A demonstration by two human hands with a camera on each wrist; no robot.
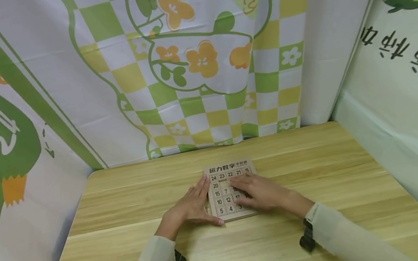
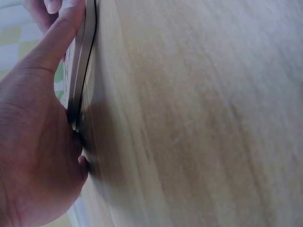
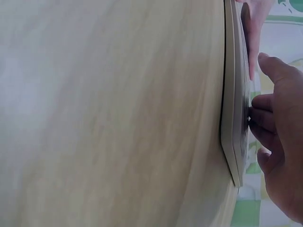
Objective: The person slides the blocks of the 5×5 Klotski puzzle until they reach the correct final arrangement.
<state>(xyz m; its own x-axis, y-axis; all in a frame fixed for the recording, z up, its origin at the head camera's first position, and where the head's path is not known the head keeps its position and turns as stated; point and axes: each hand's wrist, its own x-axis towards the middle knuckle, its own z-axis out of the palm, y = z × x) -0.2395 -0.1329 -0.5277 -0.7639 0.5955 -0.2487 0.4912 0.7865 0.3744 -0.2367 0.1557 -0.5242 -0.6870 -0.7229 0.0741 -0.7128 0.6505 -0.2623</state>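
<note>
A number sliding puzzle (image 1: 225, 216) with a wooden-looking frame lies flat on the table. Its square tiles carry printed numbers, and one gap shows in the second row, right of tile 20. My left hand (image 1: 192, 206) rests along the puzzle's left side, fingers near the upper left edge and thumb at the lower left corner. In the left wrist view that thumb (image 2: 52, 40) lies against the frame's side. Over the right half, my right hand (image 1: 263, 190) touches the tiles with its fingertips and hides several of them. The right wrist view shows the right hand (image 3: 284, 127) above the puzzle's face.
The wooden table (image 1: 128, 193) extends around the puzzle on all sides. A patterned curtain (image 1: 207, 117) hangs behind its back edge, with printed cloth walls to the left and right. Dark wrist devices (image 1: 307, 236) sit at both sleeves.
</note>
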